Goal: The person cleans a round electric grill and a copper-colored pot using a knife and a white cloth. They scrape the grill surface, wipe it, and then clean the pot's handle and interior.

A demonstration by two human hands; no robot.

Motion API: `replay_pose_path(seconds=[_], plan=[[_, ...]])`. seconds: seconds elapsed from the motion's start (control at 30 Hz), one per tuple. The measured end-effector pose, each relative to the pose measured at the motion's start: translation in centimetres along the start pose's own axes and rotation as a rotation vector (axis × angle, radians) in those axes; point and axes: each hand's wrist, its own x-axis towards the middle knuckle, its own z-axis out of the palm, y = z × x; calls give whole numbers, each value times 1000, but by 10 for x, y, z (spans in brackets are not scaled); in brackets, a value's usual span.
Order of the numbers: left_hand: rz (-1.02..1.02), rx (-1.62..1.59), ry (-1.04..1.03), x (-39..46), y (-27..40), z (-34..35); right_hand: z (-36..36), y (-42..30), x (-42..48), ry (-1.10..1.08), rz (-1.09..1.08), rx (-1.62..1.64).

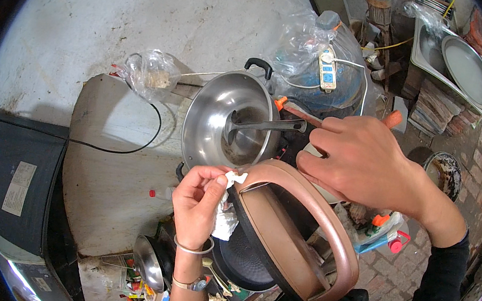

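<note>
A white crumpled tissue or cloth (225,224) hangs from my left hand (197,201), pinched between thumb and fingers. One corner of it lies against the upper edge of a rose-gold appliance or lid (279,242) with a large loop handle (331,217) and a black rim. My right hand (350,162) is raised above the far end of that handle, its fingers curled; whether they grip anything is hidden. A pale round-edged object shows partly beneath it. Beyond my hands stands a steel wok (209,116) with black side handles, a ladle (265,126) resting inside.
A dark textured pan (247,257) sits below the tissue. A power strip (327,71) lies on plastic sheeting, a white cord plugged in. At upper right, a steel sink (427,51) holds a round basin (469,73). A black-topped appliance (18,171) stands left, a black cable (113,150) running from it.
</note>
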Motion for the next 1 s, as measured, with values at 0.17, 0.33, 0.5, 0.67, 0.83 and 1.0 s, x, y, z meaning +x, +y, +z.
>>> replay_pose_path(seconds=[0.17,0.33,0.5,0.67,0.83,1.0], plan=[[19,1,6,0,-2,0,-1,4,2,-9,-44,-15],[2,-41,-3,0,-3,0,-4,7,2,-3,-69,-2],[20,-26,-7,0,-6,-3,-7,6,1,-7,-34,9],[8,-37,-16,1,-5,-2,-4,4,1,22,-37,-34],[7,-42,-17,1,-4,-1,-4,4,5,-12,-72,-35],[25,-28,-10,1,-6,-1,-8,8,7,-24,-124,-44]])
